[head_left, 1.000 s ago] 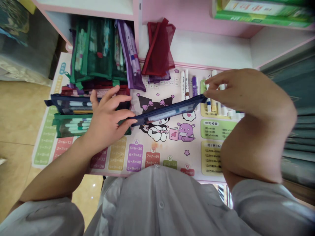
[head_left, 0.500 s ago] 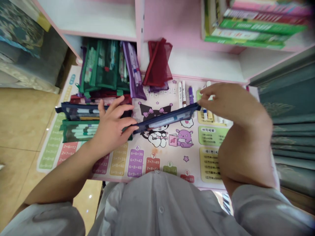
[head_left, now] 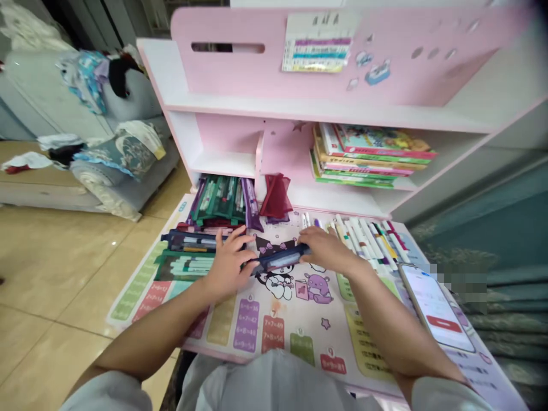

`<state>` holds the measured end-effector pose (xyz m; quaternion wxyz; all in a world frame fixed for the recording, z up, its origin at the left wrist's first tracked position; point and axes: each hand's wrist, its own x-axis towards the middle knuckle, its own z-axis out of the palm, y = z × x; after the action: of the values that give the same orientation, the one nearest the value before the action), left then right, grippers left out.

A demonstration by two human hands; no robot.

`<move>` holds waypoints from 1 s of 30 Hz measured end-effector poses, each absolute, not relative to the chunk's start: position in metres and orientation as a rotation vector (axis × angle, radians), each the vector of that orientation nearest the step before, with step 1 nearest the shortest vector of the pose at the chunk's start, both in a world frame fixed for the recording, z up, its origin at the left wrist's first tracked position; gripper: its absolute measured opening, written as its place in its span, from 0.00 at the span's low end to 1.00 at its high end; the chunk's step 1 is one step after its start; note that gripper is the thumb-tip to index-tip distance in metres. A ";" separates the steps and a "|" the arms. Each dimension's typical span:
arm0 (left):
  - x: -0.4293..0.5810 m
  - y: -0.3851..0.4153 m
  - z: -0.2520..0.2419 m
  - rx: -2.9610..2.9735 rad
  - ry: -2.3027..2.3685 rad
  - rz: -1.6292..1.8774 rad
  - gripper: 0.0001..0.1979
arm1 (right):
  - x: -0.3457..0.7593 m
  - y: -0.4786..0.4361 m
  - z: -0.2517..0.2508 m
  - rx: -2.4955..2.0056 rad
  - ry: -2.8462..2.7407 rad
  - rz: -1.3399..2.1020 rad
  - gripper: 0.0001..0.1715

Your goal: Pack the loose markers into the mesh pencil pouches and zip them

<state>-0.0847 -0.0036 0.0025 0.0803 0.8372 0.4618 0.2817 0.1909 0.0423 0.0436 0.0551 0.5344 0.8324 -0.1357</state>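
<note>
A dark blue mesh zip pouch (head_left: 278, 261) with pens inside lies between my two hands over the printed desk mat. My left hand (head_left: 231, 260) pinches its left end between thumb and finger, the other fingers spread. At the pouch's right end, my right hand (head_left: 323, 248) grips the corner. Left of my left hand lie another dark blue pouch (head_left: 188, 242) and a green mesh pouch (head_left: 188, 266) filled with pale markers. Behind them, green pouches (head_left: 220, 197) and a purple pouch (head_left: 250, 200) with markers are stacked under the shelf. Dark red mesh pouches (head_left: 276, 195) lie beside these.
Several loose markers (head_left: 363, 237) are spread at the right rear of the desk. A phone (head_left: 436, 308) with a lit screen lies at the right edge. Stacked books (head_left: 363, 165) sit on the pink and white shelf (head_left: 329, 114). A sofa (head_left: 115, 182) stands at the left.
The camera view has tilted up, showing more shelf and room and the phone. The blue pouch stays between both hands; my right hand has lowered, so the pouch lies more level.
</note>
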 end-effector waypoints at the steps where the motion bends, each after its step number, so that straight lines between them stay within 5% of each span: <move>1: -0.084 -0.004 0.002 2.496 1.385 0.842 0.07 | 0.193 0.043 0.042 1.648 2.515 -0.405 0.14; 18: -0.085 -0.006 0.027 2.393 1.594 1.005 0.02 | 0.243 0.017 0.025 1.944 3.013 -0.273 0.09; 30: -0.202 0.047 0.045 1.993 2.152 1.243 0.04 | 0.094 0.077 0.026 1.877 3.402 -0.563 0.07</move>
<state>-0.2025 0.0468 0.0454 -0.0220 0.6253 0.6755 0.3901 0.0935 0.0769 0.0261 -0.3823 0.4417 0.8007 -0.1324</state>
